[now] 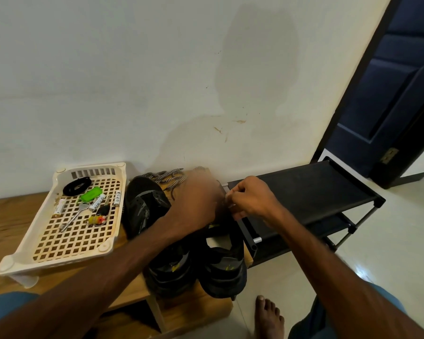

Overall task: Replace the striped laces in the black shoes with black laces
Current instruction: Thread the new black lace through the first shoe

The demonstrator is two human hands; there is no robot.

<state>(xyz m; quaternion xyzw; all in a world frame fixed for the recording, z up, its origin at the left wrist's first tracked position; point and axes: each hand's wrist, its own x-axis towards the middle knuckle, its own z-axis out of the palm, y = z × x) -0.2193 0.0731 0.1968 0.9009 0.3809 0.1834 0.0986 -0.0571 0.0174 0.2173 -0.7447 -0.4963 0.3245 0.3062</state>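
Two black shoes stand side by side on the wooden bench (15, 211), the left shoe (145, 206) and the right shoe (227, 267), heels toward me. A loose pile of striped laces (168, 176) lies behind them against the wall. A coil of black lace (77, 185) rests in the cream basket (22, 261). My left hand (196, 196) is motion-blurred over the front of the right shoe, and its grip is unreadable. My right hand (251, 198) is just to its right, fingers curled, pinching a thin lace end above that shoe. The shoe's eyelets are hidden by both hands.
The basket also holds batteries (97, 202), a green object (90, 194) and keys (77, 212). A black two-tier shoe rack (311, 189) stands right of the bench. A dark door (389, 99) is at far right. My bare foot (269, 316) rests on the tiled floor.
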